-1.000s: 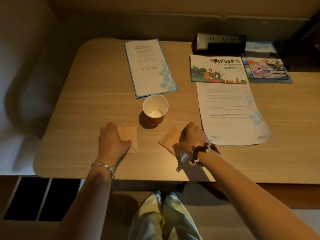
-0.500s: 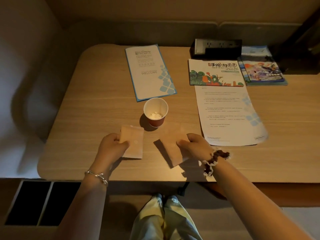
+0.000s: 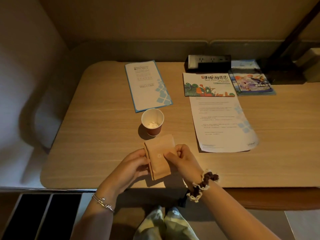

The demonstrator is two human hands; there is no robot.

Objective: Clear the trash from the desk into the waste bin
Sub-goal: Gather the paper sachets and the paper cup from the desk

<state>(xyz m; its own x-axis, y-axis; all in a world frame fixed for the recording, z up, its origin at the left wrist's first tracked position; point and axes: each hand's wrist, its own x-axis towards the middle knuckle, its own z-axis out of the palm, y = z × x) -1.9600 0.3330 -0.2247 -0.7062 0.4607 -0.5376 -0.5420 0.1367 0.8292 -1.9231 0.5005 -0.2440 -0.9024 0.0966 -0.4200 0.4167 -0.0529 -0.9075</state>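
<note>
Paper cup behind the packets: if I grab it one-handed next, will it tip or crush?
The paper cup is probably light: only small white bits lie at its bottom. It tapers to a narrow base, so a sideways nudge may tip it. Thin paper walls likely dent under a hard squeeze.

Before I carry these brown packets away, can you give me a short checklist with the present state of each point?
1. Both brown packets stacked together: ok.
2. Left hand grips the left edge of the stack: ok.
3. Right hand pinches the right edge: ok.
4. Packets lifted clear of the desk: cannot tell.
5. Paper cup collected: not ok, it stands upright on the desk with white scraps inside.
6. Waste bin in sight: not ok, none visible in this view.
</note>
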